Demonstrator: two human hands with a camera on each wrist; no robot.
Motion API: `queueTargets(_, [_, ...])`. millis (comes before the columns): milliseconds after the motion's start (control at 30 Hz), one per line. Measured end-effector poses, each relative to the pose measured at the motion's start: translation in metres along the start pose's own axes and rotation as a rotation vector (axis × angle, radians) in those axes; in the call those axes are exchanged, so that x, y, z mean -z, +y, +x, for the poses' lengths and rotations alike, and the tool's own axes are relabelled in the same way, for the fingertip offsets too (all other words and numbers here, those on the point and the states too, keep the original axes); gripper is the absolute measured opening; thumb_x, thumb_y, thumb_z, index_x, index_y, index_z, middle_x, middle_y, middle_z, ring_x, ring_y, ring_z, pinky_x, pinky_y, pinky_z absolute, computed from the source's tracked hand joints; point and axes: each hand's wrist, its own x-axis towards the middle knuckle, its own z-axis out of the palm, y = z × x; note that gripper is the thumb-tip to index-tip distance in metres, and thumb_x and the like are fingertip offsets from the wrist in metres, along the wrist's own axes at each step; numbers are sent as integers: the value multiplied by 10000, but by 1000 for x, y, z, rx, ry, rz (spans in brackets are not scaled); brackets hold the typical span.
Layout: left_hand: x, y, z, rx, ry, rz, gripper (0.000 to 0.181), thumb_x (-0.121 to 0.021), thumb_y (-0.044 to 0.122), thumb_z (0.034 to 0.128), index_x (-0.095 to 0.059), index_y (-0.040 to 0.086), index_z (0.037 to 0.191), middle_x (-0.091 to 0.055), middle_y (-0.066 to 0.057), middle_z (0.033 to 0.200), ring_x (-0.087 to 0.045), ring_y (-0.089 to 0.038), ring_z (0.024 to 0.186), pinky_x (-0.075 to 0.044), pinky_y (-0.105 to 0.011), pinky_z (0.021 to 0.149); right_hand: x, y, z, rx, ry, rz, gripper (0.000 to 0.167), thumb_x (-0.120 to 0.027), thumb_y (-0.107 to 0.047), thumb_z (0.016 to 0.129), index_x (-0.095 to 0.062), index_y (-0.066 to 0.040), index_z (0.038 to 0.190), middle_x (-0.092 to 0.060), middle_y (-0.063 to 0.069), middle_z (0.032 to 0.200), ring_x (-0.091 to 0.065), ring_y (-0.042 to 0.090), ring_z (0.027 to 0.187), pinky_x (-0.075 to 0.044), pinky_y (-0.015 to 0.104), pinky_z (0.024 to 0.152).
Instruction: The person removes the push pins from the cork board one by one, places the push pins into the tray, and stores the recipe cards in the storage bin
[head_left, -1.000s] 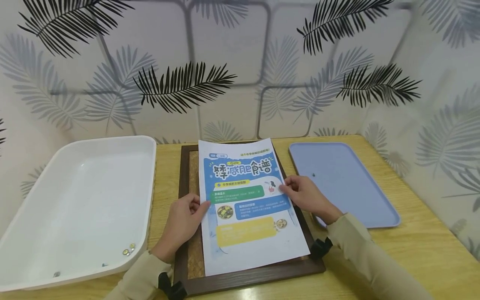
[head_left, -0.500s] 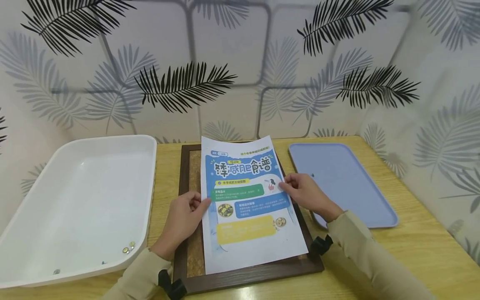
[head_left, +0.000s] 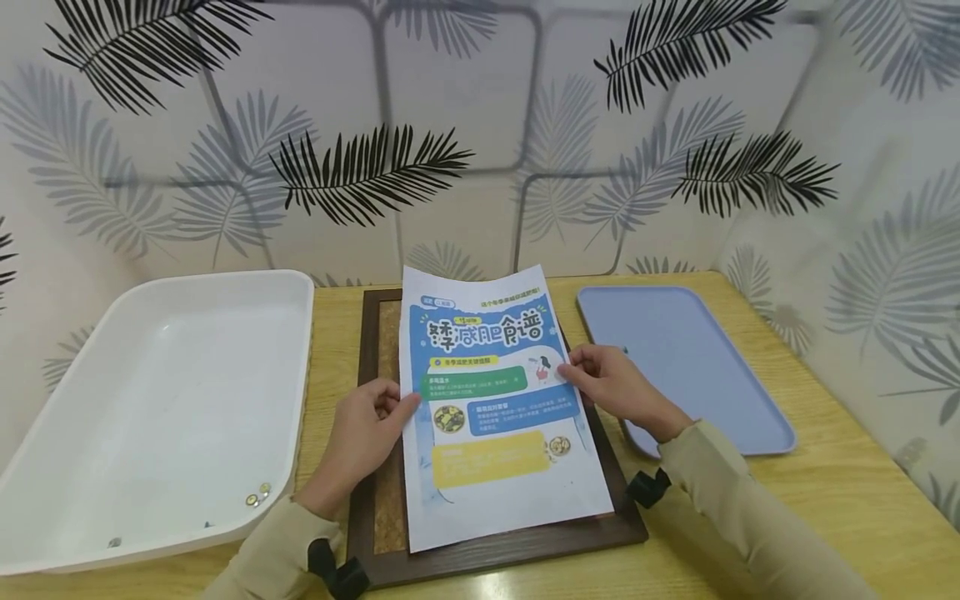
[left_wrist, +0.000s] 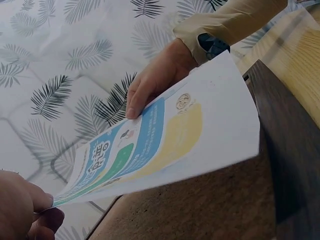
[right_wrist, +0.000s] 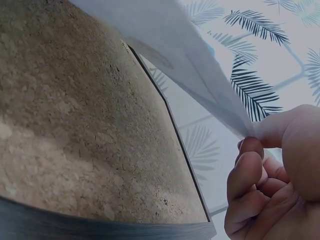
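Note:
A printed paper sheet (head_left: 495,500) with blue, green and yellow blocks is held above a cork board (head_left: 390,517) in a dark wooden frame (head_left: 510,550). My left hand (head_left: 363,437) pinches the sheet's left edge between thumb and fingers; the left wrist view shows that pinch at the lower left. On the opposite edge, my right hand (head_left: 618,387) pinches it too. In the right wrist view the right hand (right_wrist: 275,175) grips the paper's edge, and a gap separates the sheet from the cork (right_wrist: 90,115). The sheet bends slightly, its top corners raised.
A large white tray (head_left: 172,400) stands at the left, with a few small round metallic items (head_left: 257,496) near its front corner. A blue tray (head_left: 690,367) lies at the right, partly behind the right hand. A leaf-patterned wall covering (head_left: 465,208) rises behind the wooden table (head_left: 840,500).
The sheet's top edge has risen a little over the frame, its lower right corner has shifted slightly left. Both hands keep their pinch on its edges and have barely moved.

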Motion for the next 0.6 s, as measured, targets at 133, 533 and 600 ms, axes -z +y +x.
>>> queueTargets(133, [5, 5, -4, 13, -2, -5, 157, -657, 154, 919, -635, 6, 873, -581, -74, 709, -479, -140, 603, -354, -206, 494, -1, -2, 0, 11, -5, 4, 232, -576, -159, 971, -602, 57, 1053, -683, 135, 853, -592, 170, 656, -469, 227, 555])
queueTargets(533, [34, 20, -2, 67, -7, -23, 216, -622, 207, 948, -639, -6, 976, -617, -122, 817, -531, -176, 685, -404, -198, 543, -4, -23, 9, 65, -16, 50, 216, -565, -159, 980, -587, 48, 1035, -673, 156, 857, -588, 200, 613, -424, 207, 503])
queueTargets(600, [42, 21, -2, 89, -16, -23, 244, -613, 226, 954, -643, -9, 1012, -635, -131, 859, -552, -181, 714, -428, -194, 569, -6, -28, 11, 86, -13, 43, 202, -565, -156, 979, -591, 40, 1022, -662, 149, 829, -559, 226, 593, -395, 216, 492])
